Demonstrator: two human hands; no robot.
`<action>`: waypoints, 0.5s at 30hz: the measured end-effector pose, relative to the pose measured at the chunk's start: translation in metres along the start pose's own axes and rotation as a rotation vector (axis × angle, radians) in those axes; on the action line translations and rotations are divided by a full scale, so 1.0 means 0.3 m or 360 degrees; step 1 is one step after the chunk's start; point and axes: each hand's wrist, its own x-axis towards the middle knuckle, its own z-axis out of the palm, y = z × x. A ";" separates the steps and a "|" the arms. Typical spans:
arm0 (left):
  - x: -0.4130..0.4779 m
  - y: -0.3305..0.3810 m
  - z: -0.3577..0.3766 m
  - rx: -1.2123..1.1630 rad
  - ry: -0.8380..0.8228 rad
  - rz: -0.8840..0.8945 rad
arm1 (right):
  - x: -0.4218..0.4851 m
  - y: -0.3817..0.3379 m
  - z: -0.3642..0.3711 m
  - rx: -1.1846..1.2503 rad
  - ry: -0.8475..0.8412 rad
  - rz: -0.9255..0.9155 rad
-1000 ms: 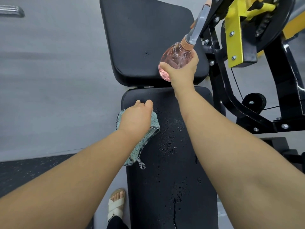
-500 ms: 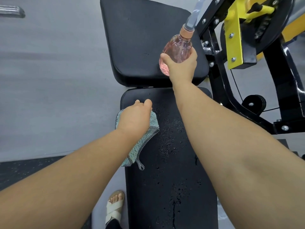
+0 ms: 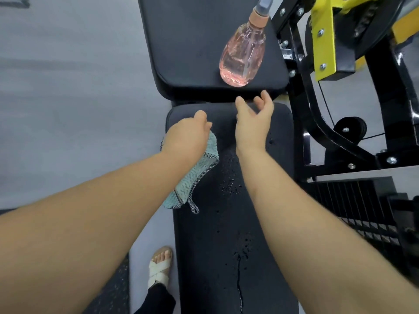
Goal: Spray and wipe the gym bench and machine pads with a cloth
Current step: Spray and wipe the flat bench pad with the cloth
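While left hand point(image 3: 186, 137) grips fluffy teal cloth point(image 3: 197, 175) | right hand point(image 3: 251, 126) spread, empty | bench point(image 3: 213, 241) wet

Desk point(image 3: 199, 46): black padding throughout; the near pad point(image 3: 210, 250) is speckled with glossy wet droplets and one thin run. Bottle point(image 3: 242, 57): clear pink, ribbed, with a peach collar point(image 3: 258, 18) and a grey sprayer point(image 3: 264, 2). Cloth point(image 3: 199, 175): pale teal and fluffy, edged with a black-and-white checked border and a matching loop. Machine frame point(image 3: 317, 123): glossy black with silver bolts; its bracket point(image 3: 324, 41) is bright yellow. Floor point(image 3: 68, 87): plain light grey. Mat point(image 3: 111, 291): black with fine pale flecks. Sandal point(image 3: 158, 270): cream crossed straps on a tan sole. Trouser leg point(image 3: 156, 300): black.
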 end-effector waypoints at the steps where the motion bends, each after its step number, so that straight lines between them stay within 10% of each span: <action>1: -0.008 0.010 0.003 -0.0100 0.0053 -0.0013 | -0.057 0.007 -0.019 0.0076 -0.0036 0.0032; 7: -0.051 0.066 -0.020 -0.0840 0.0159 -0.0154 | -0.265 0.092 -0.173 0.0115 -0.0991 0.0467; 11: -0.112 0.076 -0.028 -0.1060 0.0189 -0.0075 | -0.276 0.073 -0.277 0.0267 -0.1067 0.0540; 15: -0.203 0.125 -0.074 -0.0997 0.0216 0.0107 | -0.271 0.021 -0.393 -0.0280 -0.0865 -0.0023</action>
